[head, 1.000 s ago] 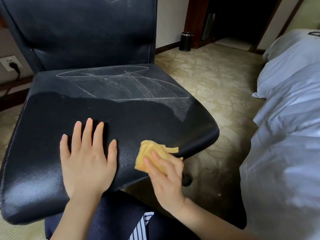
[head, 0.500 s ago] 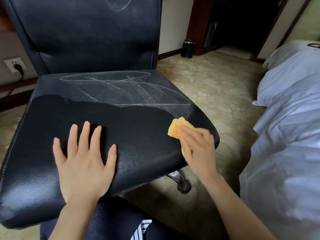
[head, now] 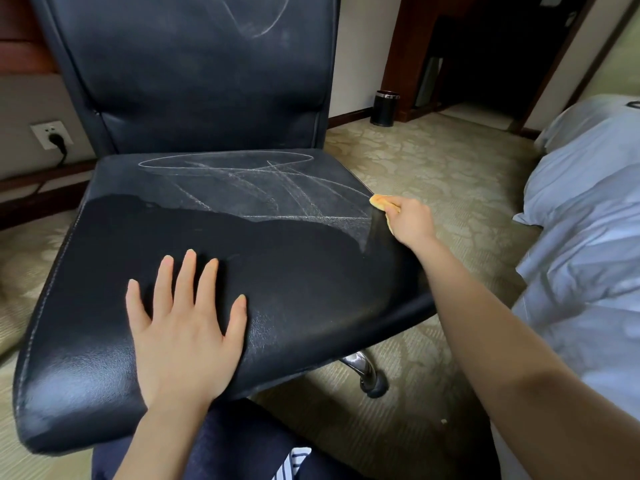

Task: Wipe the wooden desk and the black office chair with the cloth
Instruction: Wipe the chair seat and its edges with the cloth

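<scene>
Bracing the black leather office chair (head: 214,244) with left hand (head: 187,327) spread flat at lower left, right hand (head: 412,221) pinching the small yellow cloth (head: 379,202) at the seat's right edge, poised, probably, for the white streaks.

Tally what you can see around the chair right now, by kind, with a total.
Black leather office chair: 1
Yellow-orange wiping cloth: 1, in the right hand's grip
Bare hands: 2, left hand flat on the seat, right hand at the seat's right edge
Small black cylindrical waste bin: 1
White wall socket with black plug: 1
White-sheeted bed: 1
Total: 7
</scene>
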The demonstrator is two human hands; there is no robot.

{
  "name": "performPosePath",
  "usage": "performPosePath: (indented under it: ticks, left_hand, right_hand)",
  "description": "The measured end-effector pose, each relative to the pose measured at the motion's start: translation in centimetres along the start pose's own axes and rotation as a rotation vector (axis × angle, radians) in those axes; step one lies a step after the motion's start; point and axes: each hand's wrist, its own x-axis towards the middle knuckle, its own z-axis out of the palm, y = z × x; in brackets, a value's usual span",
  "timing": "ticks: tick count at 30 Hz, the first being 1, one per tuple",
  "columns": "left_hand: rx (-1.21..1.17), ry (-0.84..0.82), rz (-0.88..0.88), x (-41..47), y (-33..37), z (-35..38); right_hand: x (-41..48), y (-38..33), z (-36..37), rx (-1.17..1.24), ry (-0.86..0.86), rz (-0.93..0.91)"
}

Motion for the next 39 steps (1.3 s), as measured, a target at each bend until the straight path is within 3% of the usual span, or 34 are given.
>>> performPosePath:
  ticks: [11,17,23,27,34,39]
  left_hand:
    - [-0.006,0.008,0.013,0.4,-1.7,0.2]
    - [-0.002,0.001,0.047,0.9,-3.1,0.4]
    - [-0.026,-0.014,0.082,1.3,-4.2,0.4]
    - [-0.046,-0.029,0.083,1.6,-4.6,0.5]
    - [-0.046,-0.033,0.074,1.7,-5.0,0.3]
    - [-0.056,-0.027,0.064,1.6,-4.8,0.3]
  right_hand:
    - [-9.4,-4.2,-0.1,-0.005,0.009,-0.291]
    - [-15.5,-9.7,0.9,0.152,0.013,-0.491]
    - [-17.0,-14.3,3.3,0.213,-0.011,-0.646]
    - [-16.3,-13.1,3.3,0.167,-0.023,-0.741]
    - [-15.5,-8.3,0.8,0.077,0.111,-0.624]
    - [-11.7,-3.5,-0.9,0.004,0.039,-0.413]
